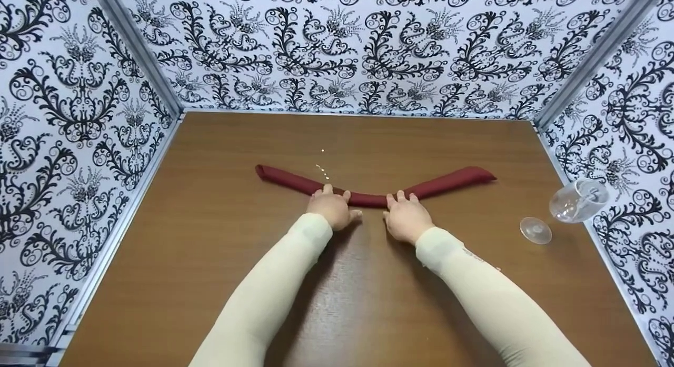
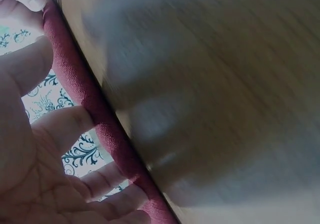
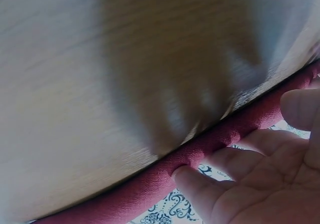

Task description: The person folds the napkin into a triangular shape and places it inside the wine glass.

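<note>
A dark red cloth napkin (image 1: 371,200), rolled into a long tube, lies across the middle of the table, its two ends angled away toward the back wall. My left hand (image 1: 330,208) rests its spread fingers on the roll left of its middle, thumb pointing right. On the other side of the middle, my right hand (image 1: 408,218) lays its fingers on the same roll. In the left wrist view, fingertips press against the red roll (image 2: 112,129). The right wrist view shows extended fingers denting the roll (image 3: 180,159), with the palm apart from it.
A clear wine glass (image 1: 571,209) stands near the right edge of the brown table (image 1: 221,240). Small white specks (image 1: 323,170) mark the wood behind the left hand. Patterned black-and-white walls (image 1: 337,51) enclose the back and both sides.
</note>
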Demonstrator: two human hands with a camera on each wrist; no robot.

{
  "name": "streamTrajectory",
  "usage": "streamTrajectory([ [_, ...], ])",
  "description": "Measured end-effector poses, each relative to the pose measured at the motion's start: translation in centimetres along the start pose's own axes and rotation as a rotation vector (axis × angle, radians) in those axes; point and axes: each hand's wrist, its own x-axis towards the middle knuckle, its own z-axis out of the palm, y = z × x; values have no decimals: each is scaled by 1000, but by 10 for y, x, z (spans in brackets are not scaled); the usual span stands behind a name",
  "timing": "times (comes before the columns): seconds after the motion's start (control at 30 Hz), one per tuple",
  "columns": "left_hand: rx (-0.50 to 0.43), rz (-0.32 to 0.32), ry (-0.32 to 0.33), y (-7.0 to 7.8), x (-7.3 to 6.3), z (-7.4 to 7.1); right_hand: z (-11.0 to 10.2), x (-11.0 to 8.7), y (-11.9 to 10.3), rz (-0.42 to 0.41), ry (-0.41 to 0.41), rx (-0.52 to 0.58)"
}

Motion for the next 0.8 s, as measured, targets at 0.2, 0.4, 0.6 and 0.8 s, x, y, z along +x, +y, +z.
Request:
streamTrajectory([
  [0.2, -2, 31, 24, -4, 2, 1, -1, 1, 1, 6, 2, 78],
  [0.4, 8, 49, 29, -6, 5, 2, 1, 3, 4, 10, 5, 131],
  [0.6, -4, 64, 58, -8, 8, 4, 6, 6, 7, -12, 35, 146],
  [0.8, -39, 77, 104, -10, 12, 6, 5, 7, 7, -39, 50, 164],
])
